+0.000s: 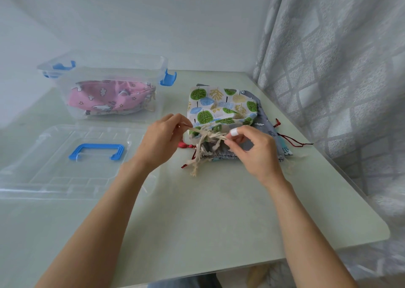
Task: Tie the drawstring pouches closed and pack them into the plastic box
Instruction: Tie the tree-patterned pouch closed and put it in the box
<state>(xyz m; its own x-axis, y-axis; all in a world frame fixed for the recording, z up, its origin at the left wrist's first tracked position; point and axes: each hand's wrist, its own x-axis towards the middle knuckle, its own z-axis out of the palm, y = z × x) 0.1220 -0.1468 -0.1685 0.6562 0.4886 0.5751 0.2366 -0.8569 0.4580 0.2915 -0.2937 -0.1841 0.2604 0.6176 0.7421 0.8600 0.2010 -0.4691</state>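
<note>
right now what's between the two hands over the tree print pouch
In the head view, the knotted cream drawstring stretches between the left hand and right hand, each pinching an end, over the tree-print pouch.

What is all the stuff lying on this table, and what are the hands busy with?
plastic box: one, clear with blue clips, far left of the table, open.
pink pouch: one, pink with white shapes, inside the plastic box.
lid: one, clear with a blue handle, flat on the table in front of the box.
tree pouch: one, white with green, blue and yellow trees, on top of the grey pouch.
grey pouch: one, grey with dark red cords, under the tree pouch.
cream cords: a bunch, cream, at the tree pouch's mouth.
table: one, pale green.
curtain: one, grey check, on the right.
left hand: pinches a cream cord.
right hand: pinches a cream cord.
</note>
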